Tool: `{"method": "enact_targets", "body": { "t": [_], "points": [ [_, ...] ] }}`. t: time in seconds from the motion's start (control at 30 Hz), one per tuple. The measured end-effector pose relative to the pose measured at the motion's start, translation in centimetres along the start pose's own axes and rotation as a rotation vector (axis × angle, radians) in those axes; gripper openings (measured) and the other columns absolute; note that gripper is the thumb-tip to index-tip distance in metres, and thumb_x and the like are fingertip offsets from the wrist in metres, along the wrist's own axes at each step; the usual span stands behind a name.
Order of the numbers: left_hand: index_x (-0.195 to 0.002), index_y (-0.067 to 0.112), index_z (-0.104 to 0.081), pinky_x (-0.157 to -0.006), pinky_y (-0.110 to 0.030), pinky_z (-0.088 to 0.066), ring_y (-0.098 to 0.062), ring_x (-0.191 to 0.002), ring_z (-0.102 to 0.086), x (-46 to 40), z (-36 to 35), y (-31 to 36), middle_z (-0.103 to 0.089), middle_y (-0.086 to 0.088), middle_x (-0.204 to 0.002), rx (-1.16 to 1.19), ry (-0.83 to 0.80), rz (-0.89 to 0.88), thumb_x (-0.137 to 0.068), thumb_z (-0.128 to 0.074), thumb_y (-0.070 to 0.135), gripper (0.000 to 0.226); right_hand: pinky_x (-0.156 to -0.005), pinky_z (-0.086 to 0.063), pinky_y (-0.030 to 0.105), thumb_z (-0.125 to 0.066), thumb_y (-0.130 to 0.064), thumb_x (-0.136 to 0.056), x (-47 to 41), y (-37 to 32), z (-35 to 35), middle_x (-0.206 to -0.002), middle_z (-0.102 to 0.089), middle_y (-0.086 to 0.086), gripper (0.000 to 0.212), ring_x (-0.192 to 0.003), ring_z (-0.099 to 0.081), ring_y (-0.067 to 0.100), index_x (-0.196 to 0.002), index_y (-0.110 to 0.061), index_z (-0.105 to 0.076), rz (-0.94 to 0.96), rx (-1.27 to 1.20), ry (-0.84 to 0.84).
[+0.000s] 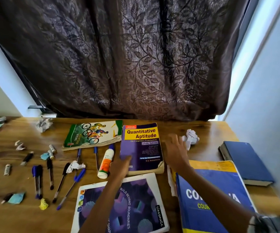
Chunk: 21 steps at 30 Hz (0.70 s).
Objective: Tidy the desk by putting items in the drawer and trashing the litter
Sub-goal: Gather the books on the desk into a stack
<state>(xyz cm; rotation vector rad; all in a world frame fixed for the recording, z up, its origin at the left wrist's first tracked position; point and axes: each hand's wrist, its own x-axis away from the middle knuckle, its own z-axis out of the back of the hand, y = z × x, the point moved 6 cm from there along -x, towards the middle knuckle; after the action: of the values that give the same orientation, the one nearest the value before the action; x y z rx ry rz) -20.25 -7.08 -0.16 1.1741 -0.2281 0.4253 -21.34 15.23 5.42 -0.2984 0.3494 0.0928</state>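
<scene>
A thick purple "Quantitative Aptitude" book (141,147) lies at the desk's middle. My left hand (120,166) rests on its near left corner, fingers pointing forward. My right hand (175,151) hovers open and blurred just right of the book, fingers spread, close to a crumpled white paper ball (191,137). Whether it touches the ball I cannot tell. A green cycling notebook (93,134), a purple Classmate notebook (119,204), a blue and yellow book (215,195) and a dark blue hardcover (246,161) lie around.
Several pens (38,180), a glue bottle (106,163), batteries (51,151) and paper scraps (76,166) are scattered on the left half of the wooden desk (208,130). Another crumpled paper (43,124) sits at the back left. A dark curtain (127,56) hangs behind.
</scene>
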Motion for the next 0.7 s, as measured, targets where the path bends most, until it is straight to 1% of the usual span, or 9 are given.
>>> {"method": "enact_targets", "body": {
  "t": [0.07, 0.13, 0.23, 0.37, 0.5, 0.53, 0.6, 0.67, 0.7],
  "points": [
    [-0.121, 0.014, -0.058, -0.071, -0.029, -0.053, -0.017, -0.085, -0.064, 0.0, 0.0, 0.7, -0.067, -0.002, -0.101, 0.135, -0.043, 0.067, -0.092, -0.053, 0.039, 0.038, -0.088, -0.045, 0.036, -0.06, -0.027, -0.086, 0.8, -0.6, -1.9, -0.125, -0.046, 0.011, 0.039, -0.111, -0.049, 0.028, -0.121, -0.013, -0.05, -0.129, -0.193, -0.124],
    [-0.104, 0.015, -0.06, -0.05, -0.02, -0.048, -0.012, -0.073, -0.061, 0.2, -0.3, 1.5, -0.065, 0.0, -0.088, 0.233, -0.116, 0.103, -0.094, -0.052, 0.033, 0.022, -0.096, -0.043, 0.042, -0.061, -0.03, -0.085, 1.6, -0.4, -3.8, -0.134, -0.039, 0.012, 0.057, -0.12, -0.044, 0.031, -0.132, -0.014, -0.035, -0.323, -0.338, -0.225],
    [-0.085, 0.016, -0.053, -0.055, -0.021, -0.039, -0.01, -0.069, -0.053, 0.8, -0.6, 2.1, -0.06, 0.002, -0.078, 0.311, -0.176, 0.155, -0.094, -0.053, 0.029, 0.016, -0.102, -0.035, 0.05, -0.062, -0.034, -0.084, 1.3, -0.3, -5.1, -0.141, -0.033, 0.013, 0.069, -0.129, -0.037, 0.035, -0.139, -0.016, -0.024, -0.412, -0.312, -0.314],
    [-0.096, 0.014, -0.056, -0.063, -0.024, -0.038, -0.013, -0.074, -0.054, 0.1, -0.7, 1.5, -0.065, -0.004, -0.085, 0.403, -0.189, 0.249, -0.087, -0.063, 0.033, 0.022, -0.106, -0.03, 0.05, -0.062, -0.034, -0.085, 0.6, 0.1, -5.6, -0.143, -0.031, 0.014, 0.071, -0.133, -0.032, 0.035, -0.14, -0.017, -0.021, -0.47, -0.336, -0.399],
    [-0.113, 0.015, -0.054, -0.082, -0.041, -0.051, -0.025, -0.09, -0.065, 0.1, -2.8, 1.3, -0.069, -0.009, -0.103, 0.418, -0.16, 0.214, -0.077, -0.075, 0.023, 0.042, -0.107, -0.029, 0.051, -0.065, -0.031, -0.083, 0.6, 0.5, -6.2, -0.143, -0.031, 0.013, 0.073, -0.133, -0.031, 0.033, -0.14, -0.019, -0.022, -0.472, -0.365, -0.451],
    [-0.116, 0.013, -0.052, -0.081, -0.043, -0.054, -0.026, -0.092, -0.066, 0.2, -2.9, 1.6, -0.068, -0.01, -0.107, 0.404, -0.116, 0.18, -0.076, -0.076, 0.018, 0.047, -0.107, -0.029, 0.05, -0.066, -0.031, -0.082, 0.6, 0.5, -6.0, -0.143, -0.031, 0.013, 0.073, -0.134, -0.031, 0.033, -0.14, -0.019, -0.022, -0.477, -0.368, -0.461],
    [-0.115, 0.011, -0.051, -0.068, -0.035, -0.055, -0.024, -0.09, -0.066, 0.5, -2.8, 2.7, -0.066, -0.01, -0.11, 0.386, -0.056, 0.102, -0.077, -0.075, 0.01, 0.045, -0.106, -0.03, 0.049, -0.066, -0.031, -0.082, 0.4, 0.8, -6.1, -0.143, -0.033, 0.012, 0.071, -0.133, -0.032, 0.032, -0.139, -0.02, -0.025, -0.489, -0.395, -0.47],
    [-0.117, 0.009, -0.051, -0.058, -0.026, -0.049, -0.021, -0.088, -0.064, 1.2, -2.5, 4.3, -0.064, -0.01, -0.112, 0.371, -0.04, 0.048, -0.081, -0.071, 0.01, 0.041, -0.105, -0.033, 0.046, -0.065, -0.027, -0.083, 0.1, 1.1, -5.9, -0.14, -0.037, 0.011, 0.065, -0.131, -0.034, 0.031, -0.137, -0.017, -0.031, -0.521, -0.496, -0.466],
    [-0.119, 0.008, -0.05, -0.058, -0.027, -0.05, -0.023, -0.091, -0.064, 1.4, -2.3, 5.1, -0.064, -0.011, -0.113, 0.371, -0.031, 0.025, -0.083, -0.069, 0.011, 0.04, -0.105, -0.035, 0.044, -0.064, -0.025, -0.084, -0.1, 1.3, -5.8, -0.138, -0.041, 0.011, 0.061, -0.129, -0.037, 0.03, -0.135, -0.015, -0.034, -0.55, -0.591, -0.46]
  ]
}}
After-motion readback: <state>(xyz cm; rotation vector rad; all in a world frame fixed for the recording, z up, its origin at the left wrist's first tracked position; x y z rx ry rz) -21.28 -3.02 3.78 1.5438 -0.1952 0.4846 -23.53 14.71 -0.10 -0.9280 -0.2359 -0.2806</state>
